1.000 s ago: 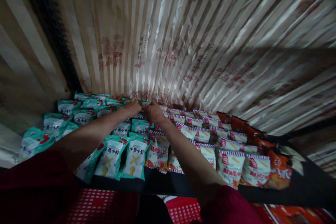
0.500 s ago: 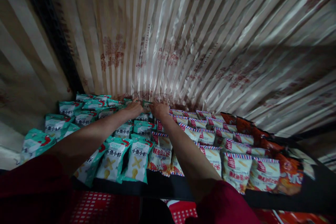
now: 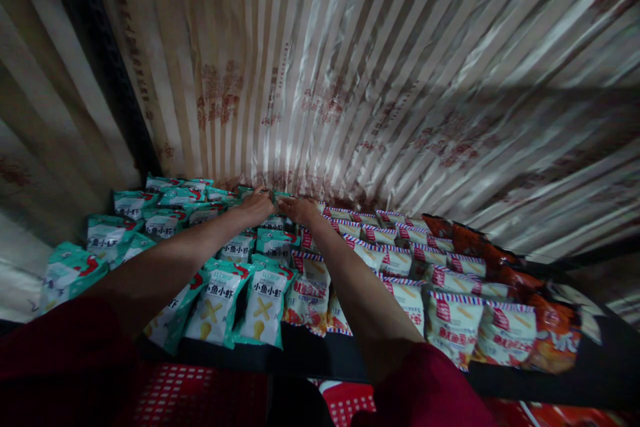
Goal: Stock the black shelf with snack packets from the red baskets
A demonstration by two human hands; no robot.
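Both my arms reach over the shelf to the back row of snack bags. My left hand [image 3: 257, 205] is at a green-and-white snack bag [image 3: 283, 196] in the back row, its fingers bent around the near side. From the right, my right hand [image 3: 299, 210] closes on the same bag, fingers pointing left. The hands cover much of this bag, and the fingertips are small and dark. In front of them stand more green bags [image 3: 277, 245] with dark lettering. White bags with red-and-blue striped tops [image 3: 395, 259] stand beside my right forearm.
Orange bags [image 3: 553, 333] stand at the right end of the black shelf [image 3: 310, 352]. A striped, crinkled sheet [image 3: 320, 80] hangs behind the rows, with a dark upright post [image 3: 107, 67] at left. Red baskets [image 3: 200, 390] are below the shelf edge.
My right hand has shifted slightly left and its fingers have drawn in over the back-row bag. My left hand is almost unmoved. The view has shifted slightly.
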